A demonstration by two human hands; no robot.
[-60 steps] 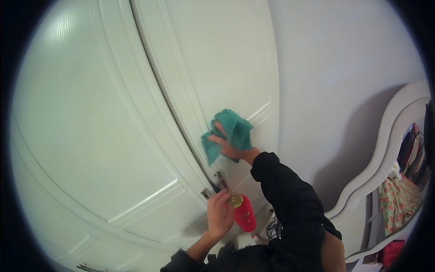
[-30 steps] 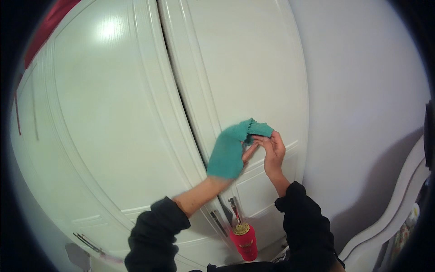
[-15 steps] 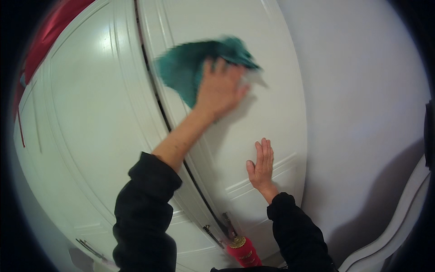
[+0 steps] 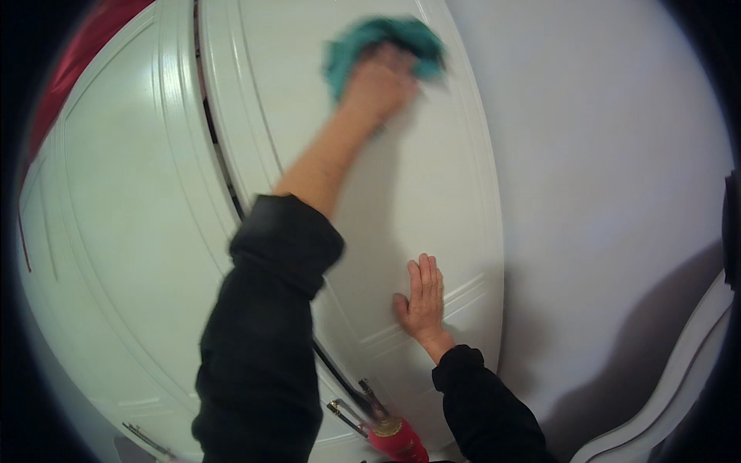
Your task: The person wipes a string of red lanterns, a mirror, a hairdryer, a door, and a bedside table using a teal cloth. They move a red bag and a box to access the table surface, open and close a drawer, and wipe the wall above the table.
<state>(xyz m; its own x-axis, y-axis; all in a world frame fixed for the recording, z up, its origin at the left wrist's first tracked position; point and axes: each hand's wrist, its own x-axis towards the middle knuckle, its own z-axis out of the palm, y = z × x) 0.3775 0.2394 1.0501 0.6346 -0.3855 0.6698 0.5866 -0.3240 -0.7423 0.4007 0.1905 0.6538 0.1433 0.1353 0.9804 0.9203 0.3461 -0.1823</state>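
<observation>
My left hand is up on the white cabinet door, pressing a teal-green cloth against the panel. The cloth is bunched around the fingers, and motion blurs both. Lower down, my right hand lies flat on the same door with its fingers stretched out and nothing held. Dark sleeves cover both forearms, the left one pushed back from the wrist.
Metal handles sit low by the gap between the doors, with a red ornament hanging there. Red fabric drapes at the upper left. A pale wall and a curved white furniture edge are at the right.
My left hand has moved up the door with the cloth, which is now more bunched. My right hand stays flat on the door. The whole view has shifted slightly.
</observation>
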